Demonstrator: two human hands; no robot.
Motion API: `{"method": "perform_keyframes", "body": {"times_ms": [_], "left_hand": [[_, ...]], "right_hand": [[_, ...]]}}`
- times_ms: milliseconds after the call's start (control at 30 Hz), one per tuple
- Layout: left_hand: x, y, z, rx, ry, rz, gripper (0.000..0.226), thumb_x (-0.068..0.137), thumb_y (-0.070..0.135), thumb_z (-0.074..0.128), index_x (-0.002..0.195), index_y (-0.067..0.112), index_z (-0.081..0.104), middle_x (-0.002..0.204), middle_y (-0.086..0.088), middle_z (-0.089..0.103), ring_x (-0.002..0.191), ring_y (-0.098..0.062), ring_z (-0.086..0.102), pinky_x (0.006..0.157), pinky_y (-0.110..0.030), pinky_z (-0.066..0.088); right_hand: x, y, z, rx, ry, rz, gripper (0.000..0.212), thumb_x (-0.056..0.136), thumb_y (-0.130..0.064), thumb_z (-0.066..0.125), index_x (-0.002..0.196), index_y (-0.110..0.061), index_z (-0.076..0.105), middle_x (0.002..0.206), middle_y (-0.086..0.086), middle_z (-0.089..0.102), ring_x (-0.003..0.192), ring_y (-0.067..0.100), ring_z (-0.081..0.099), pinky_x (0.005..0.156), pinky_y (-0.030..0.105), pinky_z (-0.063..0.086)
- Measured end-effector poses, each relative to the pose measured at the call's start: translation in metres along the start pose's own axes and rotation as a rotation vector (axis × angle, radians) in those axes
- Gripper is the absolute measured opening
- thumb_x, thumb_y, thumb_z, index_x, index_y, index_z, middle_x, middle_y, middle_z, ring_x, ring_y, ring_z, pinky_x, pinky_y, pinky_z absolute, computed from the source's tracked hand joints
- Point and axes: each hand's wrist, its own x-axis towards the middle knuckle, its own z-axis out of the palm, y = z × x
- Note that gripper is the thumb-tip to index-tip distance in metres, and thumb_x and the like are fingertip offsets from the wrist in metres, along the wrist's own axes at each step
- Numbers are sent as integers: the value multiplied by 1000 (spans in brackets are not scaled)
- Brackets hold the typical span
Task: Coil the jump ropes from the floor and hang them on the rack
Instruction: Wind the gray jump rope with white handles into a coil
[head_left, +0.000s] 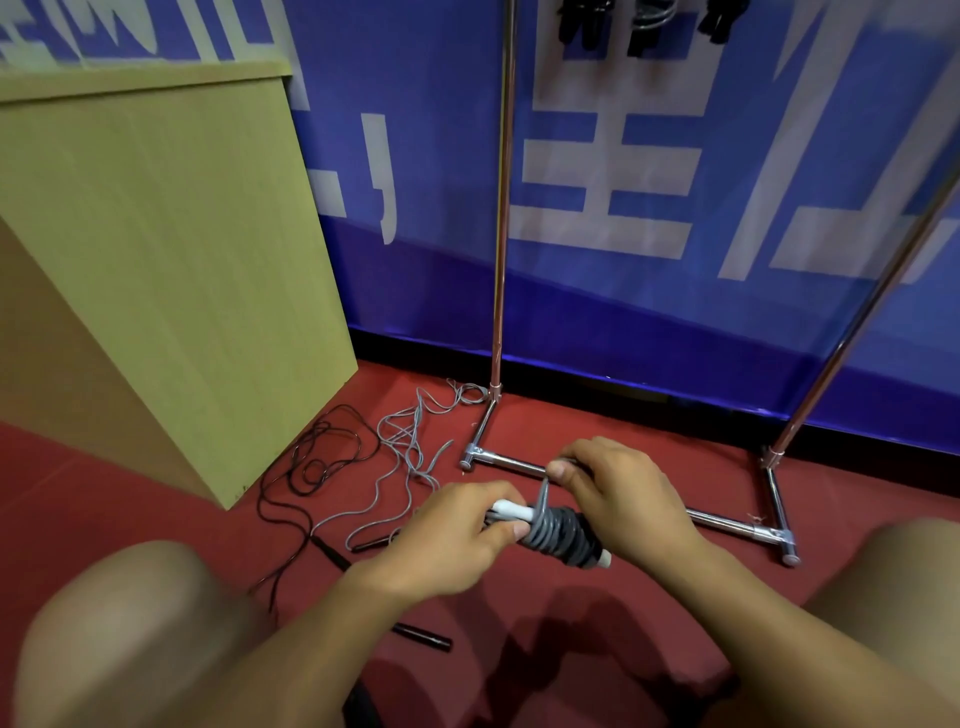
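Observation:
My left hand (457, 540) grips the white handle end of a grey jump rope (563, 532) whose cord is wound in tight turns round its handles. My right hand (618, 488) pinches the loose grey strand just above the coil. A second grey rope (410, 452) lies tangled on the red floor, and a black rope (317, 467) lies tangled beside it to the left. One black handle (423, 638) lies near my left forearm. The metal rack (498, 249) stands behind, with dark coiled ropes (639, 23) hanging at its top.
A wooden cabinet (171, 270) stands at the left, close to the black rope. A blue banner wall (675, 234) backs the rack. The rack's chrome base bars (727, 519) run across the floor just beyond my hands. My bare knees fill both lower corners.

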Motion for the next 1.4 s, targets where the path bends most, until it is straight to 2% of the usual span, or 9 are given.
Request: {"method": "perform_keyframes", "body": {"times_ms": [200,467,700,767,833,933,1067,1200,1400], "left_hand": [[0,6,-7,-212,-67,42,2,90,26,66,89,27,67,70,14,59,64,-6,48,64,-30,40],[-4,19,-21,-581,-122,121,3,92,17,65,91,16,68,72,9,64,65,-9,56,67,-20,44],[-3,22,-17,-855,-17,7,17,90,20,61,100,7,67,78,0,70,70,-11,62,66,-20,49],[-1,21,-16,-914,28,-28,20,90,25,61,101,9,68,78,-3,70,69,-12,59,67,-19,48],[0,21,-16,-939,94,-61,22,92,31,63,99,11,67,77,-5,69,65,-11,55,66,-19,47],[3,19,-14,-867,233,-142,27,90,34,61,100,9,67,76,-7,69,62,-11,52,66,-22,46],[4,15,-10,-645,362,-227,22,99,32,56,92,13,64,68,2,66,57,-9,51,61,-20,43],[5,6,-5,-396,441,-226,25,98,36,58,80,19,56,61,7,58,53,-5,47,57,-22,39],[2,6,-2,-26,408,-147,17,96,37,61,87,24,53,68,15,59,64,1,54,58,-20,37]], "right_hand": [[13,6,-3,158,-46,129,19,84,-49,68,77,-32,69,70,-10,68,68,7,62,66,32,51],[22,4,-20,600,-108,233,34,59,-40,82,65,-11,65,49,-9,51,45,3,38,46,17,33],[20,2,-15,346,-94,100,17,80,2,69,66,-3,59,53,-4,62,47,2,55,47,17,44],[16,-2,-8,374,-123,86,18,72,0,60,62,-15,58,49,-13,57,49,-5,54,50,9,39],[11,-3,-1,311,-157,92,29,83,-2,59,60,-19,58,46,-14,56,46,-2,52,49,11,37],[4,-12,12,261,-209,-15,19,95,-21,61,79,-15,68,57,-6,64,50,1,56,57,20,44],[-9,-23,23,149,-272,-134,25,96,-40,53,81,-20,55,70,-5,64,68,16,60,67,35,48],[-20,-32,29,75,-326,-231,22,97,-41,44,87,-21,48,80,4,62,76,30,55,66,42,43],[-24,-36,24,35,-320,-285,11,85,-34,37,87,-24,42,82,-1,57,72,26,52,64,44,46]]}}
